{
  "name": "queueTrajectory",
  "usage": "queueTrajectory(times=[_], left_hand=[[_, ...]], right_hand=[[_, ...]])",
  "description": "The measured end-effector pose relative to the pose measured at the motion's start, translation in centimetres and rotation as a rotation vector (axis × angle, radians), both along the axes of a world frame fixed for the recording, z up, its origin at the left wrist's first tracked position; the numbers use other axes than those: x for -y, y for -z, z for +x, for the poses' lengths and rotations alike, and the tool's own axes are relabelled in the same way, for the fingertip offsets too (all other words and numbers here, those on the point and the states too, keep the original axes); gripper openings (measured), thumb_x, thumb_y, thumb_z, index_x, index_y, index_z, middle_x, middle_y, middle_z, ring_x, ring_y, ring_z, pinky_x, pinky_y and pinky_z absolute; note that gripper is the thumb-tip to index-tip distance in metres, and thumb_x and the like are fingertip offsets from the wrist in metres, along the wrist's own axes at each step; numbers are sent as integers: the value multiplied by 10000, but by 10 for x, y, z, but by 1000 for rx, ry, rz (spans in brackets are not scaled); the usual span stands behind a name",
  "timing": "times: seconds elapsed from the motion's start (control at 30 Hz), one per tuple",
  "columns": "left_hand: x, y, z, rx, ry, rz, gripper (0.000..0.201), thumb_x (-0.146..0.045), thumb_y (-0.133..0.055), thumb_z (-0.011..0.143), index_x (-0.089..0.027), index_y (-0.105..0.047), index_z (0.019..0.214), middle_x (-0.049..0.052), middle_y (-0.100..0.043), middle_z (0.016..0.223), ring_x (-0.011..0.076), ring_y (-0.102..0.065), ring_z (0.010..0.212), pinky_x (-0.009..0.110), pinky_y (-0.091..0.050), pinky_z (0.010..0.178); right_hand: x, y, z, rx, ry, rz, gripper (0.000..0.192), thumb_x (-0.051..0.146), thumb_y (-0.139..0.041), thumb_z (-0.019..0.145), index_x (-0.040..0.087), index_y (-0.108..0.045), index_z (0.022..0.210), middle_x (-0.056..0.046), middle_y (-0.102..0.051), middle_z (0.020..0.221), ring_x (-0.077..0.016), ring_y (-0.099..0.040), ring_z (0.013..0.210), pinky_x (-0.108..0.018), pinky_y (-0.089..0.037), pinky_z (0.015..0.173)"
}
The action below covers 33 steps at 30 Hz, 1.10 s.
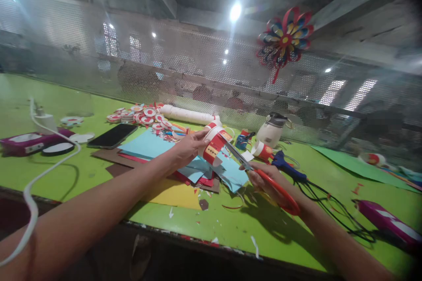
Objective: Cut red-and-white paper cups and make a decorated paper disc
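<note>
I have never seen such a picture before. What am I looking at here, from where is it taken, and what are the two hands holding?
There is no machine here. A person wears a camera on the head, so the one picture looks forward and down along that person's own bare arms.

The left hand holds a red and white paper strip, curled into a band. The right hand holds scissors with red handles; the blades point up toward the strip.

Below is a green table. On it lie sheets of coloured paper, a black phone, round red and white paper discs, a white tube, a blue glue gun with black cable, and small paper scraps. A paper pinwheel hangs on the mesh screen behind.
</note>
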<state>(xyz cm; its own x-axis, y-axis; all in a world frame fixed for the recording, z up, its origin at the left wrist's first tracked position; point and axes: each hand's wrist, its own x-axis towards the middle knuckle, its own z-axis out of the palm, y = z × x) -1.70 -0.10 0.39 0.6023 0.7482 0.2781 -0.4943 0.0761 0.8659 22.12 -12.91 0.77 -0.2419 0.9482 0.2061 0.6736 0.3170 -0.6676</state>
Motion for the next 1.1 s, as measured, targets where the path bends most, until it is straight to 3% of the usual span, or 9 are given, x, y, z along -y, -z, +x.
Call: queueTrajectory(times=[0.43, 0.83, 1.1], left_hand=[[-2, 3, 1, 8, 16, -30, 388, -126, -692, 715, -108, -647, 1100, 116, -694, 963, 193, -635, 842, 301, -468, 758], [0, 1, -1, -30, 30, -17, 373, -152, -710, 698, -120, -651, 1065, 106, -690, 964, 187, -635, 840, 300, -472, 767], [-3, 4, -2, -104, -63, -16, 157, -190, -716, 705, -97, -659, 818, 84, -695, 769, 151, -621, 701, 281, -457, 698]], right_hand=[[1, -1, -8, 33, 42, 42, 419, 533, -428, 883, 162, -619, 906, 3, -463, 651, -109, -377, 542, -240, -294, 474], [2, 3, -6, 41, 45, 60, 383, 508, -436, 889, 178, -621, 834, 18, -448, 580, -120, -417, 528, -248, -332, 477], [4, -3, -5, -12, 52, -3, 374, 523, -458, 873, 182, -598, 806, 34, -419, 574, -102, -376, 496, -235, -318, 449]])
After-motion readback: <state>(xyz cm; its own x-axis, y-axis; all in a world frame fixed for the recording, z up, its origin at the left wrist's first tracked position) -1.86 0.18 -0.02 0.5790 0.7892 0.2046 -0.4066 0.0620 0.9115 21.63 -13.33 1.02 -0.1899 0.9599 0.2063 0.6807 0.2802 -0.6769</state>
